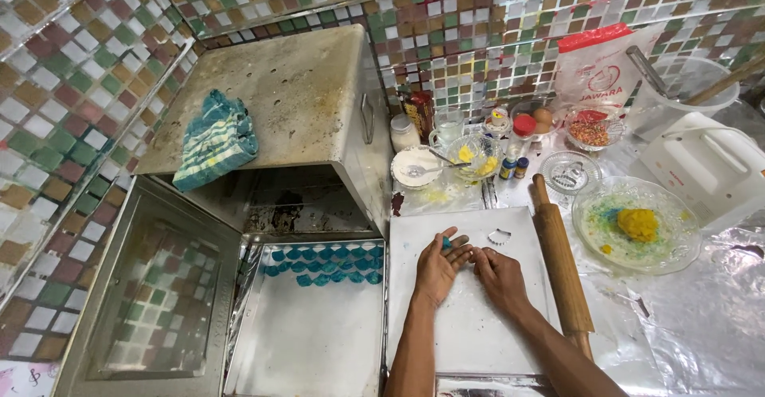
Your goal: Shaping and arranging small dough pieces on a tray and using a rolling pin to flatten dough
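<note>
Both hands are down on the white board [466, 325], the left hand [437, 269] pinching a small blue dough piece [448, 243] in curled fingers, the right hand [500, 279] flat, fingers loosely bent and holding nothing, with the rolling pin [562, 257] just beside and blue pieces [323, 265] lined on the tray [311, 341].

Blue dough on the white board

We see a small blue dough piece [448, 243], soft and lumpy, lying at the board's [470, 325] upper middle, partly hidden, close to a small scalloped white cutter [500, 237] to its right.
</note>
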